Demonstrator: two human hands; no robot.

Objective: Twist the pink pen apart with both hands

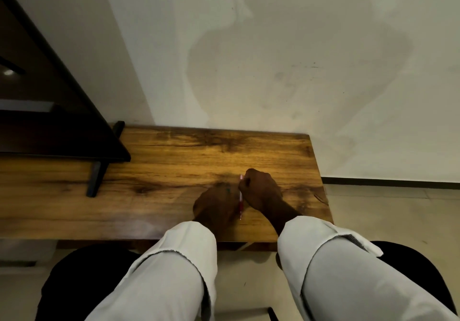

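My right hand (261,190) was curled round the upper part of a slim red-and-white plastic pen (240,200), which lay lengthwise near the right end of the brown wooden surface (174,161), closer to its near edge than its far one. My left hand (215,205) rested beside the pen, touching its lower part; whether its fingers gripped the pen I could not tell. A dark wooden shelf unit (49,111) stood over the left end. Both white sleeves (174,266) crossed the near edge.

The pen (240,197) is partly hidden between both hands, whose fingers are too dark to tell
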